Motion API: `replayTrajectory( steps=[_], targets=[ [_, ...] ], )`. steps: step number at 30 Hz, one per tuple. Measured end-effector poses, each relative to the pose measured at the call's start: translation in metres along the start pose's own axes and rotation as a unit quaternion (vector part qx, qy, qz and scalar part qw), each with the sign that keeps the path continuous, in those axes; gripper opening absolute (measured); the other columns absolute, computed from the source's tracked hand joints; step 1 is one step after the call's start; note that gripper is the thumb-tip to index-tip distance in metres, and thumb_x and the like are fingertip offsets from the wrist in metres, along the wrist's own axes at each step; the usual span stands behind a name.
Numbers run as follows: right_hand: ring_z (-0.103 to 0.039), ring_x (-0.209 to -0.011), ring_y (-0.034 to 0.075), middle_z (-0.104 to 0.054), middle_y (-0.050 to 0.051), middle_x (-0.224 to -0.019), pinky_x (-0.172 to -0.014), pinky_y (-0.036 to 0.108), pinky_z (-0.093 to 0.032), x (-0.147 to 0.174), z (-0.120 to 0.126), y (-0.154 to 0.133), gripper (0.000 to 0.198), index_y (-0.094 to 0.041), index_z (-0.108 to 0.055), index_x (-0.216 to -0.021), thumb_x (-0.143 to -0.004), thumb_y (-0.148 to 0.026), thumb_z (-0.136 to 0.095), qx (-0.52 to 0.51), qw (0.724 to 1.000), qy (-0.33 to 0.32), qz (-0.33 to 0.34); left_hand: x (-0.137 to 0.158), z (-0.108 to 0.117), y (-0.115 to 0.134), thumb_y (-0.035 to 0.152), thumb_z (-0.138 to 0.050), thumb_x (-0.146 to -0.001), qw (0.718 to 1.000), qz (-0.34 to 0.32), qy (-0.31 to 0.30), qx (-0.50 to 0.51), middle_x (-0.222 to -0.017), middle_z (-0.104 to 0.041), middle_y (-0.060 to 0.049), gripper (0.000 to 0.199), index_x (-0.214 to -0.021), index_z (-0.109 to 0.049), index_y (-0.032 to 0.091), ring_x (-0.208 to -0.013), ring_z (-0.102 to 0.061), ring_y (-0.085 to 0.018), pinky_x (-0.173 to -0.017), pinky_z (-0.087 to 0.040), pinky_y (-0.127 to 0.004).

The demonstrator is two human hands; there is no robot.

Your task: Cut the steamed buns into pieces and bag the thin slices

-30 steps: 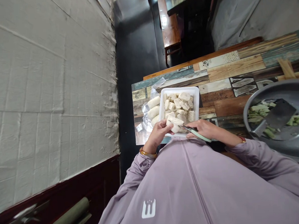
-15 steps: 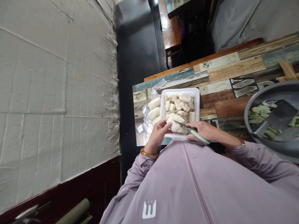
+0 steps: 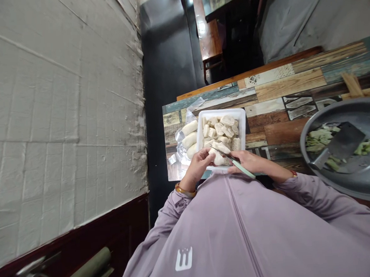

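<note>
My left hand (image 3: 201, 162) is closed, its fingers pinching a soft whitish food piece (image 3: 216, 158) over the near edge of a white tray (image 3: 242, 128). In my right hand (image 3: 247, 161) is a pair of scissors (image 3: 243, 169) with pale green handles. Their dark blades point up and left, lying across the whitish piece. Part of the handles is hidden by my fingers. Several cut whitish chunks (image 3: 228, 130) fill the tray. Left of it, several smooth whitish rolls (image 3: 189, 139) lie on clear plastic wrapping (image 3: 174, 158).
At the right stands a large metal basin (image 3: 308, 164) with a cleaver (image 3: 345, 141) and chopped greens (image 3: 321, 136) in it. Thin wooden sticks (image 3: 352, 84) lie behind it on the patchwork-patterned table (image 3: 291, 128). A wooden bench (image 3: 210, 45) and a pale wall (image 3: 60, 100) are beyond.
The scissor blades have moved a little left, further across the whitish piece, and my right hand has come closer to my left. The view has shifted slightly.
</note>
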State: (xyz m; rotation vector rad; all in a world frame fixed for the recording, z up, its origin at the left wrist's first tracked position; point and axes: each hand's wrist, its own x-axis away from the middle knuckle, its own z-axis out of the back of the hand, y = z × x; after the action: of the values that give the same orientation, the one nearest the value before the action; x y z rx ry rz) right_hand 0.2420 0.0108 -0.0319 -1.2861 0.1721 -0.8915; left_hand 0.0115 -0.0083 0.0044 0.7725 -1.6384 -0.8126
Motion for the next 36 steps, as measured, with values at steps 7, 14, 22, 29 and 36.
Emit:
replayTrajectory(
  steps=[7, 14, 22, 29, 36],
  targets=[
    [-0.061, -0.062, 0.019, -0.066, 0.002, -0.068, -0.058, 0.029, -0.046, -0.002, -0.002, 0.000, 0.053, -0.016, -0.076, -0.105, -0.082, -0.061, -0.061, -0.068, 0.997, 0.020, 0.003, 0.000, 0.001, 0.001, 0.045, -0.079, -0.076, 1.000, -0.004, 0.029, 0.003, -0.081, -0.068, -0.003, 0.036, -0.091, -0.072, 0.014, -0.067, -0.060, -0.012, -0.066, -0.052, -0.026],
    [-0.066, -0.068, 0.022, -0.071, 0.003, -0.075, -0.063, 0.031, -0.052, 0.003, -0.010, 0.012, 0.057, -0.015, -0.072, -0.120, -0.079, -0.055, -0.066, -0.112, 0.988, 0.087, -0.059, -0.006, 0.009, -0.002, 0.041, -0.085, -0.070, 0.988, -0.005, 0.073, 0.133, -0.097, -0.071, -0.006, 0.042, -0.100, -0.072, 0.015, -0.084, -0.067, -0.017, -0.077, -0.057, -0.032],
    [-0.066, -0.111, 0.032, -0.069, 0.013, -0.126, -0.096, 0.043, -0.051, 0.018, -0.009, 0.014, 0.071, -0.019, -0.059, -0.137, -0.075, -0.051, -0.073, 0.000, 0.998, 0.067, 0.005, -0.008, 0.008, 0.003, 0.038, -0.085, -0.070, 0.979, -0.024, 0.106, 0.172, -0.099, -0.070, -0.005, 0.040, -0.097, -0.066, 0.016, -0.090, -0.067, -0.016, -0.086, -0.055, -0.034],
    [-0.064, -0.117, 0.033, -0.066, 0.013, -0.130, -0.099, 0.044, -0.051, 0.015, -0.011, 0.017, 0.075, -0.021, -0.058, -0.138, -0.072, -0.053, -0.075, 0.026, 0.999, 0.043, 0.012, -0.007, 0.001, 0.004, 0.040, -0.085, -0.069, 0.977, -0.028, 0.125, 0.173, -0.092, -0.067, -0.002, 0.040, -0.093, -0.064, 0.016, -0.087, -0.065, -0.015, -0.088, -0.053, -0.034],
    [-0.063, -0.118, 0.035, -0.065, 0.016, -0.132, -0.099, 0.045, -0.051, 0.008, -0.006, 0.007, 0.079, -0.018, -0.058, -0.139, -0.071, -0.056, -0.074, 0.037, 0.999, 0.005, 0.005, -0.002, -0.005, 0.002, 0.041, -0.087, -0.067, 0.982, -0.023, 0.111, 0.152, -0.090, -0.066, 0.000, 0.040, -0.088, -0.063, 0.017, -0.081, -0.063, -0.012, -0.086, -0.056, -0.035]
  ],
)
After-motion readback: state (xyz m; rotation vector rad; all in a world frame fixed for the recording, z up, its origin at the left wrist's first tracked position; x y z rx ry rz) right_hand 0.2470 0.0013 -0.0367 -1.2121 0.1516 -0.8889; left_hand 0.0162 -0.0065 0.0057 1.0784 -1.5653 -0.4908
